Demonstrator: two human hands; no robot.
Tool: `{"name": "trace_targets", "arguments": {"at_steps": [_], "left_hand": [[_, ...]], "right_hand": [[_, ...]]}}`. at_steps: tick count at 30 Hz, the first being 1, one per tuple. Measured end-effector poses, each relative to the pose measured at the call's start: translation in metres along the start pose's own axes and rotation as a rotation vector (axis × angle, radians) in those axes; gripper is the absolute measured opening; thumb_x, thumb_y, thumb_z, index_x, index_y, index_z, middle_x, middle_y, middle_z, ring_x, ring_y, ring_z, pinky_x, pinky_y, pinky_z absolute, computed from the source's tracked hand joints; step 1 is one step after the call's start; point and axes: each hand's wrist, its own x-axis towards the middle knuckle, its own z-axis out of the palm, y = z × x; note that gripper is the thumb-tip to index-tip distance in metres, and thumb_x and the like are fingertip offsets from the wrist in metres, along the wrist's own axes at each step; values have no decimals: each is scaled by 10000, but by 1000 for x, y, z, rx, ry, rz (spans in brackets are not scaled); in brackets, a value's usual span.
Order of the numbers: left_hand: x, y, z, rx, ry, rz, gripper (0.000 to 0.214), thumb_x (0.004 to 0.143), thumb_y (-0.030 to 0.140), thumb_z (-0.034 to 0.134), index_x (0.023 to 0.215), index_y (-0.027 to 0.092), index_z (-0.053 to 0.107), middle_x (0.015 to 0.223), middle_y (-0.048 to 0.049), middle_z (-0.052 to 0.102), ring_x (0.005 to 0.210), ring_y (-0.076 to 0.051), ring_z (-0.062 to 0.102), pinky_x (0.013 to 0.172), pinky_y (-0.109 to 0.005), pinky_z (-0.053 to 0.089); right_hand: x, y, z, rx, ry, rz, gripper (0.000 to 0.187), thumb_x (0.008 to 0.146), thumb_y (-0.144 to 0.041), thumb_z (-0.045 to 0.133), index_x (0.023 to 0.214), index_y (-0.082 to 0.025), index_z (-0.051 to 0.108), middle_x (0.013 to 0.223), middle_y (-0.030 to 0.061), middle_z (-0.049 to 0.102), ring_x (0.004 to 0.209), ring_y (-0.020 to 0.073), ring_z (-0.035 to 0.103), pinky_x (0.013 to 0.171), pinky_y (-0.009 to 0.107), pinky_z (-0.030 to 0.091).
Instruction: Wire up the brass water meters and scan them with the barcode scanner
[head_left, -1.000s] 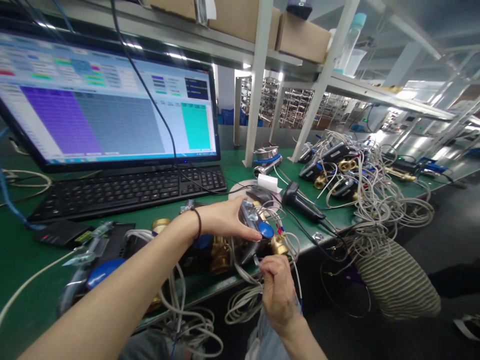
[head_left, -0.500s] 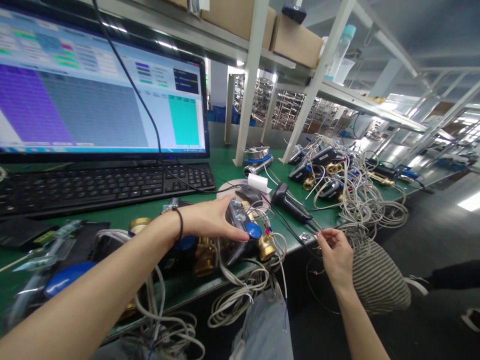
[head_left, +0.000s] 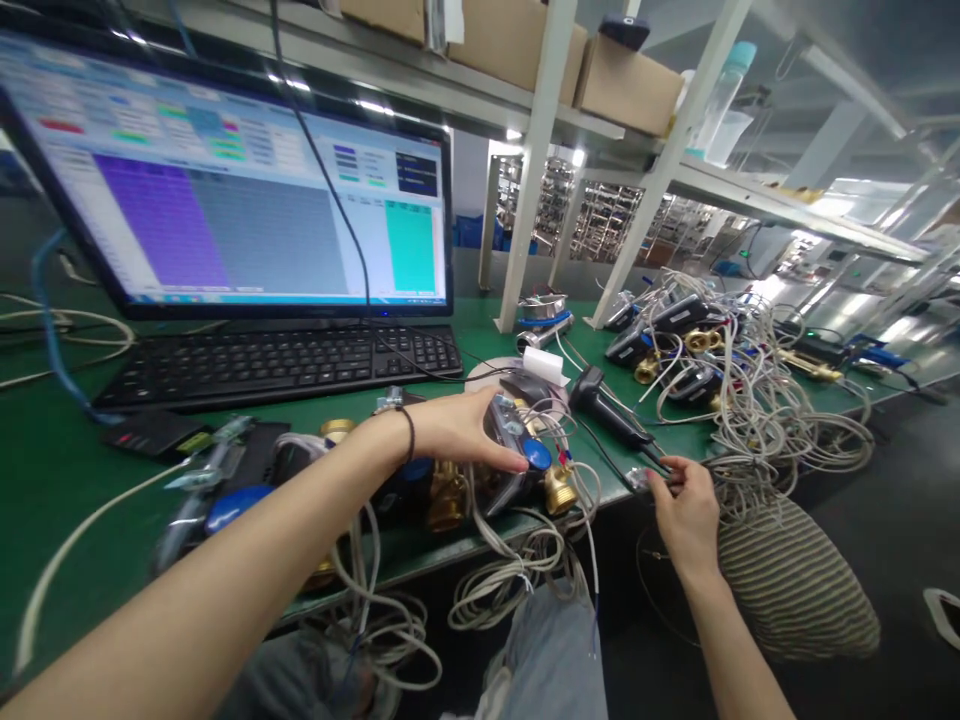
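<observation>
My left hand (head_left: 461, 432) is closed over a meter (head_left: 517, 440) with a clear lid, a round blue cap and a brass threaded end. The thumb lies along its near side, and the other fingers are partly hidden behind it. At the bench edge, my right hand (head_left: 686, 505) has its fingers curled together beside the cable end of a black handheld scanner (head_left: 607, 415). What those fingers hold, if anything, cannot be made out. A small clear plastic packet (head_left: 636, 478) lies by the right thumb. Another brass fitting (head_left: 446, 495) sits under my left wrist.
A monitor (head_left: 262, 200) and black keyboard (head_left: 292, 360) stand at the back left. Meters with tangled grey cables (head_left: 765, 400) are heaped at the right. Coiled cables (head_left: 510, 580) hang over the front edge. A striped round object (head_left: 799, 580) is below the bench.
The view has swung left, so the scene sits further right. My right hand has shifted slightly left, closer to the plastic packet. My left hand stays on the meter.
</observation>
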Motion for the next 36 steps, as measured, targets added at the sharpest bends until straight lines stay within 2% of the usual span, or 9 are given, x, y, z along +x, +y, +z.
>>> {"name": "trace_targets", "arguments": {"at_steps": [4,7,9,11,13,16,21,31,36], "left_hand": [[-18,-5,-17,108,85,63,925,633,603,688,1372,169,341,1381,-108,461,1251,-270,436,1032,-286,326],[-41,-16,-35,281,104,-52,970,616,621,690,1374,120,350,1417,-159,403,1308,-296,353,1069,-323,273],[-55,-25,-45,340,62,-145,988,611,637,680,1378,109,349,1418,-178,397,1300,-306,363,1066,-344,278],[-65,-36,-51,325,15,-208,980,603,646,677,1376,134,363,1389,-165,441,1255,-307,422,1030,-343,325],[-71,-46,-56,246,-30,-221,953,576,621,706,1357,171,398,1321,-130,522,1173,-297,501,962,-320,388],[-74,-56,-59,39,-115,-164,892,570,499,747,1351,233,408,1176,-51,630,1007,-249,597,829,-276,455],[-74,-72,-58,-120,-115,-63,916,535,432,784,1350,261,403,1144,-15,638,943,-222,602,778,-264,474],[-66,-92,-51,-54,15,-29,896,493,474,824,1274,201,482,1214,-67,577,1105,-267,541,927,-293,441],[-64,-91,-52,-93,21,-57,847,492,459,824,1244,234,507,1156,-35,618,1087,-277,560,936,-313,449]], "right_hand": [[-20,-33,-7,-9,66,-101,299,802,-429,572,931,-159,598,911,75,579,734,179,532,725,367,452],[-52,-77,-9,106,28,-208,179,840,-335,567,940,-191,603,905,43,618,748,156,570,752,337,461],[-75,-112,-5,261,-50,-363,120,848,-245,567,956,-204,599,903,32,630,824,149,594,779,310,478],[-91,-147,5,393,-161,-571,183,839,-170,572,1018,-208,583,950,40,637,922,156,598,841,321,491],[-97,-176,22,420,-252,-719,309,837,-155,572,1140,-203,540,1072,77,621,1048,190,568,920,387,485],[-93,-204,52,326,-342,-794,447,847,-178,556,1283,-186,458,1248,138,539,1201,248,476,975,477,464],[-83,-214,81,243,-421,-859,441,829,-143,564,1261,-211,510,1267,116,546,1276,281,391,982,525,459],[-90,-223,80,234,-330,-831,434,790,-84,576,1210,-189,556,1156,95,624,1185,272,463,935,491,501],[-87,-223,83,248,-323,-806,454,746,-130,649,1184,-215,568,1125,73,623,1140,262,488,941,456,495]]}}
